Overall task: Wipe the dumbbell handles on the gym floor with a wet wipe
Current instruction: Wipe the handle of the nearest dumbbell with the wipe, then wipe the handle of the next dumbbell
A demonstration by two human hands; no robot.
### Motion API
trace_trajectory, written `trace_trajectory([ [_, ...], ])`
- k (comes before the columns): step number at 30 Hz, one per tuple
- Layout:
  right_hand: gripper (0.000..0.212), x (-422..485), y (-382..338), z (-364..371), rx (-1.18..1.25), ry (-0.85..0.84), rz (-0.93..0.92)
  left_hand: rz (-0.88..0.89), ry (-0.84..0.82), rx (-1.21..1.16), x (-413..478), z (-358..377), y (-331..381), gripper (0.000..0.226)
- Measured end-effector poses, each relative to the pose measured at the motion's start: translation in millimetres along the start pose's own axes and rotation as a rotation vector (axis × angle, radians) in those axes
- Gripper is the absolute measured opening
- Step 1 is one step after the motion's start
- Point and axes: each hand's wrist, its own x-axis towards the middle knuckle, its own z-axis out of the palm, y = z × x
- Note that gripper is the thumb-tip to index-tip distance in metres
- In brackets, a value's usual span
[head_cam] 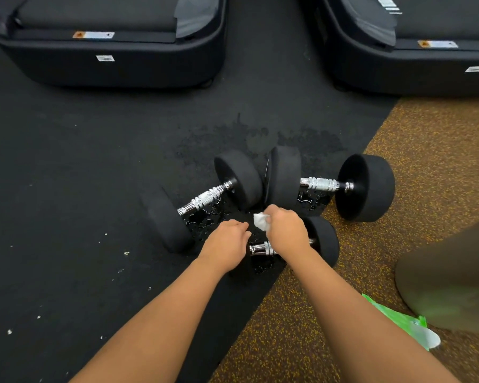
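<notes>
Right hand [286,228] pinches a crumpled white wet wipe [261,221] just above the nearest dumbbell [325,239].

The right hand's fingers are curled tight round the wipe, which sticks out on the thumb side. The left hand [227,241] lies just beside it, knuckles up, fingers bent down over the nearest dumbbell's left end; whether it grips anything underneath cannot be told. That dumbbell's chrome handle [259,248] shows between the two wrists, partly covered by the right hand. Just beyond, on a wet patch of the black mat [94,161], lie the left dumbbell [205,199], angled, and the right dumbbell [324,184], its far head on the brown speckled floor [302,313]. A green packet [398,319] lies near the right forearm.
</notes>
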Motion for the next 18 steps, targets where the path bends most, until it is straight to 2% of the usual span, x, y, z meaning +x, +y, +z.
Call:
trace_trajectory([
  [8,0.006,18,-45,2,0.453,0.015,0.104,-0.141,0.147,-0.349,5,-29,-8,0.018],
  [13,0.003,30,-66,1,0.558,0.055,0.109,-0.208,0.229,-0.565,7,-43,-19,0.011],
  [16,0.011,36,-75,-2,0.605,0.063,0.092,-0.238,0.243,-0.718,7,-54,-26,0.008],
  [18,0.017,39,-82,-3,0.585,0.069,0.056,-0.25,0.257,-0.775,7,-62,-31,0.016],
])
